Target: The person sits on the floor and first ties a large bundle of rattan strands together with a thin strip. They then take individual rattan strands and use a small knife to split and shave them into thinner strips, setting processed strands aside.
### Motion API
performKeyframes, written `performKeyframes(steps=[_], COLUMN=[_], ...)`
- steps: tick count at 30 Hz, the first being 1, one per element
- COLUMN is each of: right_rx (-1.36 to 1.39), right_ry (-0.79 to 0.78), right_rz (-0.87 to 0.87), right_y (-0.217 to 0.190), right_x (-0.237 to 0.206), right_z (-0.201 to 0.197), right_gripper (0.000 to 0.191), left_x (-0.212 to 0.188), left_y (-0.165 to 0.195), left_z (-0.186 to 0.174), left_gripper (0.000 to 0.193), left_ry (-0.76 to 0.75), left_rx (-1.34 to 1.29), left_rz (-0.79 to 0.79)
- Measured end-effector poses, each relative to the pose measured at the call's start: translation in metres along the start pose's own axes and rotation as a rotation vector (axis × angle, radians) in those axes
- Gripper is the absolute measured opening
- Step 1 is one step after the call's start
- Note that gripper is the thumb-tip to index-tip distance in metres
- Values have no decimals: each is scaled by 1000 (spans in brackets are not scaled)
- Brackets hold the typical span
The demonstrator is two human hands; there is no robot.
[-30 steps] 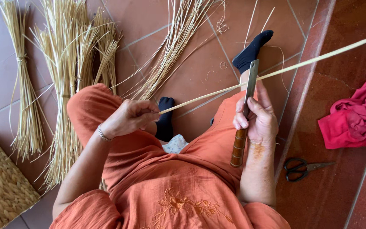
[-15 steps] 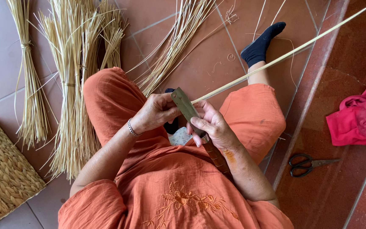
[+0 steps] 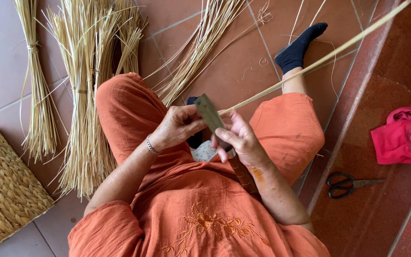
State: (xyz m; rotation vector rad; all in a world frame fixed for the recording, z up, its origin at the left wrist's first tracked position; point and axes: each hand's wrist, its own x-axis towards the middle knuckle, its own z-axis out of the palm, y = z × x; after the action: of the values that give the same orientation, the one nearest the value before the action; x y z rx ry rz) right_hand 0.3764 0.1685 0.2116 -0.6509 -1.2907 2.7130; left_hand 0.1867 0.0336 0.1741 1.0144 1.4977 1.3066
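I sit on a tiled floor in orange clothes. My right hand (image 3: pixel 238 138) grips a knife (image 3: pixel 211 115) with a flat blade and a brown wooden handle that runs down along my forearm. My left hand (image 3: pixel 177 126), with a bracelet at the wrist, pinches the near end of a long pale reed strip (image 3: pixel 319 59) against the blade. The strip runs up and to the right out of view, over my right leg and black-socked foot (image 3: pixel 298 47).
Tied bundles of pale reeds (image 3: pixel 79 90) lie on the floor at left, loose reeds (image 3: pixel 200 47) fan out above my knees. A woven mat (image 3: pixel 1 185) sits at lower left. Black scissors (image 3: pixel 350 183) and a crumpled pink cloth (image 3: pixel 405 133) lie at right.
My hands came together over my lap. The knife moved from upright at my right knee to the reed's near end, and the reed now slants more steeply up to the right.
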Motion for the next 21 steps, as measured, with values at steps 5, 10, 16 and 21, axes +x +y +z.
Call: performKeyframes(steps=[5,10,16,21], right_rx=[23,14,-64,-84], right_ry=[-3,18,21,57], right_rz=[-24,-35,-78,-89], right_y=[-2,-1,1,3], right_x=[-2,-4,-3,-2], right_z=[1,1,0,-3], right_gripper=[33,31,26,24], left_x=[-2,-7,-10,-12], left_y=[5,17,25,27], left_z=[5,1,-2,-2], left_gripper=[11,11,11,12], left_ry=[-24,-30,-42,-45], left_rx=[-88,22,37,47], left_rz=[33,-57,-41,-17])
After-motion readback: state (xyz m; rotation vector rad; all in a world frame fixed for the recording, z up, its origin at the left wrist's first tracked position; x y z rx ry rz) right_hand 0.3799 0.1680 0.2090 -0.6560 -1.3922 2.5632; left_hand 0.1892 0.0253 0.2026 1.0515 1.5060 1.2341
